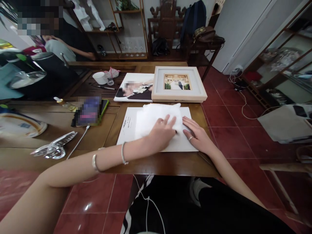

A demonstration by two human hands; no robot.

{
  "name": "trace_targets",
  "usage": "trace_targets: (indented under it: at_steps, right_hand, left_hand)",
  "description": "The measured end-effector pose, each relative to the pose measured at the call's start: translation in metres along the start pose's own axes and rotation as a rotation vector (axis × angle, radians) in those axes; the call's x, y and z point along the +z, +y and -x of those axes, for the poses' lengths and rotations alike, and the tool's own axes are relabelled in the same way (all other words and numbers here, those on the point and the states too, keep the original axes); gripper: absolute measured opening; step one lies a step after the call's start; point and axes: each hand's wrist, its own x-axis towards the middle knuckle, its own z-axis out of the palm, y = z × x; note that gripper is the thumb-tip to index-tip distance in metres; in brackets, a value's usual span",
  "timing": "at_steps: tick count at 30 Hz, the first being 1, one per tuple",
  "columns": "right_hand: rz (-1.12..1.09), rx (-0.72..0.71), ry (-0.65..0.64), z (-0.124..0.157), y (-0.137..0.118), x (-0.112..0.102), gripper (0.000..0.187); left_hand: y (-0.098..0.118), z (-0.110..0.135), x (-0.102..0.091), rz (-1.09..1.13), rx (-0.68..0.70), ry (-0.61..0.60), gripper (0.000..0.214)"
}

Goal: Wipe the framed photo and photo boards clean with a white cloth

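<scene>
A white board (125,138) with a small printed barcode on its left side lies flat near the table's front edge. Spread over much of it is a soft white cloth or paper towel (146,118); I cannot tell which. My left hand (162,133) reaches across from the left and presses on this white sheet, its fingers apart and slightly bent. Along the board's right side rests my right hand (197,135), fingers stretched out and lying flat, beside the sheet's right edge.
Behind the board lie a light wooden picture frame (180,96) and a photo panel (133,92). To the left are a phone (89,110) on a cable, a dropper bottle (65,104), silver pliers-like tool (55,146) and a white cup (99,78). A person (73,39) sits at the far left.
</scene>
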Motion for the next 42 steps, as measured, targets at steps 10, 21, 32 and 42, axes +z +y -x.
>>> trace_targets:
  at_steps: [10,21,32,42]
  right_hand:
    - [-0.027,0.013,0.002,0.0,-0.003,-0.001,0.044]
    - [-0.026,-0.014,-0.008,-0.001,-0.002,-0.003,0.046]
    - [-0.037,0.008,0.001,0.001,-0.005,-0.002,0.042]
    - [-0.022,0.016,-0.004,0.001,-0.005,-0.002,0.043]
  left_hand:
    - [-0.037,-0.012,0.021,0.08,0.071,0.044,0.03]
    - [0.062,0.06,0.002,-0.116,0.142,0.145,0.024]
    - [-0.044,-0.008,-0.005,0.145,-0.105,-0.027,0.029]
    - [-0.065,0.022,0.006,0.094,-0.142,-0.017,0.028]
